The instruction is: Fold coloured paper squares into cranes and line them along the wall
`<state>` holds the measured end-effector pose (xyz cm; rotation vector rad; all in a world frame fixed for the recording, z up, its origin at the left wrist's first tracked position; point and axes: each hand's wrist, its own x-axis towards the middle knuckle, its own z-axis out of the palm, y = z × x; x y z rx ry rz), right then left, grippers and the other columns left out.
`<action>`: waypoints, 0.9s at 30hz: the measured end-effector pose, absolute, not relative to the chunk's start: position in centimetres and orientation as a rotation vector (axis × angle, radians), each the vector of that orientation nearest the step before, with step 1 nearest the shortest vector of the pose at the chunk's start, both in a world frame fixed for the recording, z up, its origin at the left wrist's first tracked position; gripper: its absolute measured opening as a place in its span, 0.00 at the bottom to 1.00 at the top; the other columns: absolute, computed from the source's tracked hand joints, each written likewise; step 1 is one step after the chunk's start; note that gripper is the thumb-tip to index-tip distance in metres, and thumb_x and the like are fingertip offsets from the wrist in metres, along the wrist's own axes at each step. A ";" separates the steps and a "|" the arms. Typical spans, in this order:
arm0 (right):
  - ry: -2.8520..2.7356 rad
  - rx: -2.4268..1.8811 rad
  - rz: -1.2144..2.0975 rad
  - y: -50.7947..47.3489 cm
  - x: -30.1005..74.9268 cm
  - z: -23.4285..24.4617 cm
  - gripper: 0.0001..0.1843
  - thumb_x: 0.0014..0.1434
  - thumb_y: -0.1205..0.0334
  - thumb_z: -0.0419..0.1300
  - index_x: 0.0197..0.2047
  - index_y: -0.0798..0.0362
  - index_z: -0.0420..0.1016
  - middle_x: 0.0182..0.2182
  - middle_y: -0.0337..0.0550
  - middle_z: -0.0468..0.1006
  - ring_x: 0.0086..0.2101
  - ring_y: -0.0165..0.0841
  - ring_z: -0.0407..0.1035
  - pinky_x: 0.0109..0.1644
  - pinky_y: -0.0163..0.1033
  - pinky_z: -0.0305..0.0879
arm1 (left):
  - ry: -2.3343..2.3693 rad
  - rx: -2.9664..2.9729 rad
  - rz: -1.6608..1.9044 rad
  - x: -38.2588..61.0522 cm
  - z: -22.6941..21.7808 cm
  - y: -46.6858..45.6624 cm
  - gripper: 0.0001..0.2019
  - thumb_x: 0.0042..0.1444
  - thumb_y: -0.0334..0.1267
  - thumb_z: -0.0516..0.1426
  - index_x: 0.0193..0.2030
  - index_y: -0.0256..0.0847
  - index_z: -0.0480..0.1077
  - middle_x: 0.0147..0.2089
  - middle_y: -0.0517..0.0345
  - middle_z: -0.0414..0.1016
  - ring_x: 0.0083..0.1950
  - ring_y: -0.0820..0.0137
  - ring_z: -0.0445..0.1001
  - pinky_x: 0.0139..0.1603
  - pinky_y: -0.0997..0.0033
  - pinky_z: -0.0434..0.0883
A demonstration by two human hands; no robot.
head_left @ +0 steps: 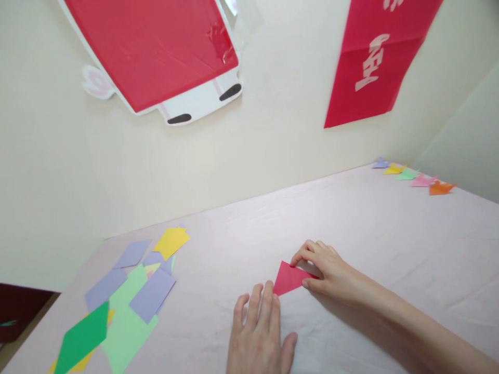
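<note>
A small piece of red paper (pixel 289 278), folded to a roughly triangular shape, lies on the pale cloth in front of me. My right hand (pixel 322 267) grips its right side, the index finger at the upper edge and the thumb at the lower one. The right tip of the paper is partly covered by that hand. Beside the paper's lower left corner, my left hand (pixel 259 330) rests palm down with fingers stretched out, its fingertips at or very near that corner.
Loose sheets lie on the left: purple paper (pixel 153 295), light green paper (pixel 128 332), dark green paper (pixel 84 332) and yellow paper (pixel 171 242). Several small folded paper shapes, including an orange one (pixel 441 188), line the table's far right edge. A wall with red decorations (pixel 156 47) rises behind.
</note>
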<state>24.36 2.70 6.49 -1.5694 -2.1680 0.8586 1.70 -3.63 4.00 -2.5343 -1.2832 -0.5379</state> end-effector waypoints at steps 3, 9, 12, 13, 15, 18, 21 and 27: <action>-2.164 -1.578 0.861 2.7 24.3 6.6 0.19 0.47 0.72 0.59 0.43 0.47 0.74 0.44 0.45 0.72 0.46 0.43 0.64 0.52 0.48 0.57 | -1.325 -2.510 -0.554 0.4 3.6 -4.2 0.19 0.61 0.50 0.56 0.50 0.40 0.73 0.59 0.52 0.75 0.57 0.57 0.70 0.55 0.53 0.59; -2.127 -1.582 0.936 2.5 24.1 7.2 0.26 0.45 0.68 0.63 0.50 0.48 0.73 0.47 0.45 0.71 0.50 0.45 0.62 0.56 0.50 0.55 | -1.427 -2.560 -0.662 0.2 4.0 -3.8 0.12 0.61 0.43 0.57 0.47 0.41 0.72 0.58 0.50 0.74 0.58 0.56 0.69 0.56 0.52 0.60; -2.132 -1.530 0.933 2.5 23.9 7.2 0.27 0.44 0.72 0.61 0.49 0.48 0.73 0.47 0.45 0.71 0.49 0.44 0.62 0.56 0.51 0.55 | -1.541 -2.593 -0.706 1.6 4.0 -3.1 0.18 0.61 0.34 0.54 0.58 0.38 0.66 0.59 0.46 0.71 0.60 0.56 0.66 0.59 0.52 0.62; -2.128 -1.494 0.936 2.4 23.8 7.2 0.26 0.45 0.73 0.60 0.49 0.48 0.73 0.46 0.45 0.71 0.49 0.44 0.62 0.55 0.51 0.56 | -1.582 -2.594 -0.735 2.2 4.0 -2.9 0.21 0.61 0.32 0.53 0.61 0.37 0.63 0.59 0.45 0.69 0.61 0.57 0.65 0.59 0.52 0.63; -2.111 -1.402 0.958 2.4 23.7 7.0 0.25 0.45 0.75 0.58 0.47 0.47 0.73 0.45 0.43 0.71 0.49 0.43 0.62 0.55 0.50 0.57 | -1.662 -2.605 -0.800 3.2 3.8 -2.5 0.23 0.60 0.29 0.52 0.63 0.36 0.60 0.60 0.44 0.67 0.61 0.57 0.64 0.60 0.51 0.63; -2.054 -1.275 0.972 2.1 23.3 6.9 0.20 0.47 0.78 0.55 0.42 0.48 0.70 0.44 0.42 0.70 0.49 0.40 0.62 0.55 0.47 0.59 | -1.740 -2.656 -0.892 3.8 3.7 -2.2 0.23 0.60 0.28 0.52 0.62 0.38 0.60 0.59 0.44 0.66 0.61 0.57 0.64 0.59 0.50 0.65; -2.050 -1.198 0.916 1.9 23.0 6.9 0.15 0.51 0.79 0.54 0.37 0.49 0.67 0.44 0.42 0.69 0.48 0.38 0.62 0.54 0.45 0.60 | -1.710 -2.713 -0.941 3.7 4.0 -2.1 0.20 0.59 0.27 0.51 0.58 0.42 0.64 0.60 0.45 0.65 0.61 0.57 0.64 0.58 0.50 0.65; -2.246 -1.044 0.545 2.0 23.4 6.4 0.10 0.61 0.74 0.52 0.31 0.50 0.67 0.41 0.45 0.72 0.42 0.39 0.62 0.47 0.45 0.61 | -1.459 -2.719 -0.830 3.0 4.1 -2.3 0.19 0.59 0.33 0.53 0.57 0.40 0.68 0.69 0.50 0.62 0.69 0.54 0.56 0.61 0.48 0.60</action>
